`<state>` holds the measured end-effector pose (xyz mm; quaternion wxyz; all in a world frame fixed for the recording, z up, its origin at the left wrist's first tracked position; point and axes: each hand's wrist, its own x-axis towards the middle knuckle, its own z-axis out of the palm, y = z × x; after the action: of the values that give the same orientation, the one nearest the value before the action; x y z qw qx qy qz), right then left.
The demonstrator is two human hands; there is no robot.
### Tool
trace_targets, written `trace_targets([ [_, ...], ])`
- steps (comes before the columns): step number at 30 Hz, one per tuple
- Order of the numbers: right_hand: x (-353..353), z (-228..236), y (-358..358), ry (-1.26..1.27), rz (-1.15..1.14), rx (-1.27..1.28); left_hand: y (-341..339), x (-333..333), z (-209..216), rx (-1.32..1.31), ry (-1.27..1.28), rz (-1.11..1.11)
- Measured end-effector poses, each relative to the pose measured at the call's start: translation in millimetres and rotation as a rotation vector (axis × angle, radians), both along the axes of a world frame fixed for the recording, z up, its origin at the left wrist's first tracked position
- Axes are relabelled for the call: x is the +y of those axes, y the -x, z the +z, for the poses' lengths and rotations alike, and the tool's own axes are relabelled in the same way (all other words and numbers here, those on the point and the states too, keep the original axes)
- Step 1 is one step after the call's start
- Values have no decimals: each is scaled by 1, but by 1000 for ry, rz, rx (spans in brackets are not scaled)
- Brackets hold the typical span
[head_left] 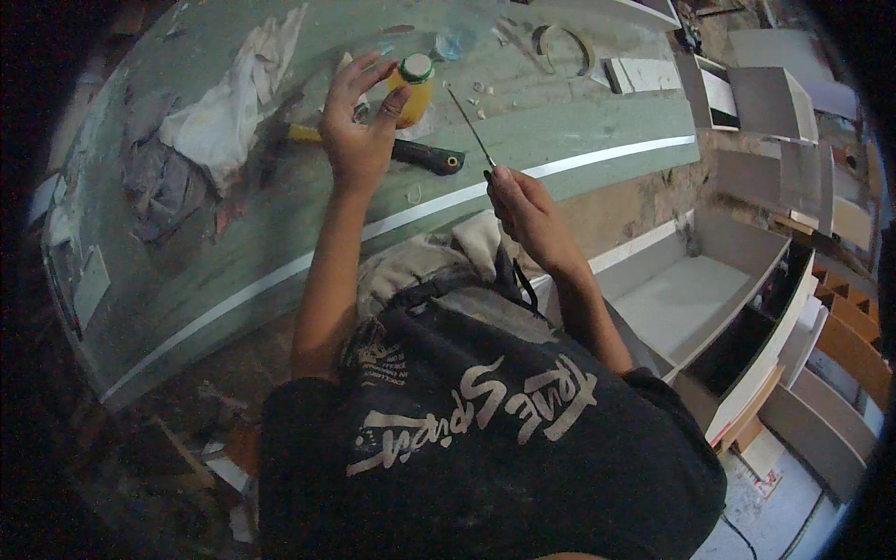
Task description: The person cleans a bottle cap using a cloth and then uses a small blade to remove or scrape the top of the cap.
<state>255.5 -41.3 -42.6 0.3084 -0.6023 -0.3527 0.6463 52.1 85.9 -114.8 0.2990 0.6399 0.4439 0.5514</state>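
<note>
A small bottle of yellow-orange liquid with a white cap and green ring stands upright on the green worktop. My left hand is beside it, fingers spread and thumb in front of the bottle's left edge; whether it touches is hard to tell. My right hand is closed around the near end of a thin, straight rod-like tool, whose far end points up and left toward the bottle. Its grip is mostly hidden in my fingers. Under my left wrist lies a tool with a dark handle and a yellow end.
A crumpled white cloth and a grey cloth lie to the left. A tape roll and small scraps are farther back. A white strip edges the worktop. Open drawer-like boxes stand at the right.
</note>
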Motion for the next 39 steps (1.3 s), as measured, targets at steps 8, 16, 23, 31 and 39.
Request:
trace_targets([
  [8, 3, 5, -4, -13, -21, 1, -7, 3, 10, -134, 128, -17],
  [16, 8, -1, 15, -131, 25, -11, -7, 9, 7, 79, -102, 43],
  [23, 20, -12, 45, -171, -57, 64, -32, -5, 5, -269, 78, 99],
  [31, 31, -23, 53, -159, -231, 158, -29, -4, -9, -287, -44, 151],
  [39, 29, -14, 49, -83, -267, 215, 6, 16, -16, -498, 138, 132],
])
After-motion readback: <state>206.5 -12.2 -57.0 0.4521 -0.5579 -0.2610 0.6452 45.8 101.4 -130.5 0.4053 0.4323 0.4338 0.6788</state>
